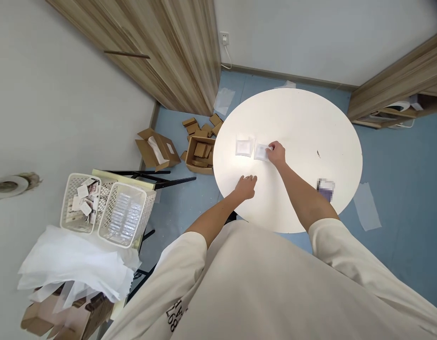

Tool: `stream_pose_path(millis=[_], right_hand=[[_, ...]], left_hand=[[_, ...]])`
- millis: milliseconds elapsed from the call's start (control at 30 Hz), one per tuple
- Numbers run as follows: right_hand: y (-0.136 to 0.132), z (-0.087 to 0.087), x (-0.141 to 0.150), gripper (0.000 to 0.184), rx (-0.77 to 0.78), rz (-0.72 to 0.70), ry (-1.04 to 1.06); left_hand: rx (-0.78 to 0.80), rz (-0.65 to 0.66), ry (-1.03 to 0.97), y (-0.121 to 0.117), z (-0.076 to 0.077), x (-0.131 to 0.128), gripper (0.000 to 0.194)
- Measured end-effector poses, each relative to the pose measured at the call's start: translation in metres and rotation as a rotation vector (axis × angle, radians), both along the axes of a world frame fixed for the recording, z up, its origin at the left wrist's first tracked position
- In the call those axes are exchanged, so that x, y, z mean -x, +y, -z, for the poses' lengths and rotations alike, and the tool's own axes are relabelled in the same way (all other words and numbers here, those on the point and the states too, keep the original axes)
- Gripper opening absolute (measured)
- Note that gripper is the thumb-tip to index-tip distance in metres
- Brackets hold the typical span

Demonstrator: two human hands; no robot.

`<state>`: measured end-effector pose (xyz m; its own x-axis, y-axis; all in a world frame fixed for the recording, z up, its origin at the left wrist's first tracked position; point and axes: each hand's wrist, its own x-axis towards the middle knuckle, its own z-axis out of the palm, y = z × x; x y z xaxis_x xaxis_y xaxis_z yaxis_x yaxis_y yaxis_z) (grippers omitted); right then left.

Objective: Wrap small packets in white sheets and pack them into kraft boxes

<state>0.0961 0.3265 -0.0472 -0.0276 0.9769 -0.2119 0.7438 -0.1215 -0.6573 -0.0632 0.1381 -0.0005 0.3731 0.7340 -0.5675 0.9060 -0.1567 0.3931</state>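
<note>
Two small, flat, whitish packets lie side by side on a round white table (pixel 306 118). My right hand (pixel 277 153) has its fingers closed at the right edge of the right-hand packet (pixel 261 152), covering that corner. The left-hand packet (pixel 244 147) lies a short gap away, and neither hand touches it. My left hand (pixel 245 187) rests near the table's front left edge, below the packets, fingers a little bent and apart, with nothing in it. What is inside the packets is too faint to make out.
A blurred dark and white item (pixel 326 190) lies at the table's right. Left of the table stand a carton of small brown boxes (pixel 200 165) and an open carton (pixel 161 150). Farther left are a basket of clear packs (pixel 104 231), another basket (pixel 64 208) and white sheets (pixel 80 264).
</note>
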Motion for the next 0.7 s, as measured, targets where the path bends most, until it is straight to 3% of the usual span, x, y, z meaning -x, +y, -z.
stream_pose_path(millis=[200, 433, 567, 700], right_hand=[[-0.018, -0.003, 0.004, 0.020, -0.104, -0.031, -0.250], [-0.101, -0.029, -0.002, 0.032, -0.078, -0.100, -0.168], [-0.154, -0.047, -0.014, 0.033, -0.018, -0.070, -0.140], [-0.189, -0.061, -0.022, 0.032, 0.008, -0.101, -0.135]], left_hand=[[0.001, 0.011, -0.003, -0.003, 0.006, 0.003, 0.072], [-0.034, -0.004, -0.035, -0.021, 0.012, 0.005, 0.073], [-0.098, -0.055, -0.090, -0.040, 0.000, 0.018, 0.072], [-0.170, -0.147, -0.106, -0.058, -0.021, 0.035, 0.069]])
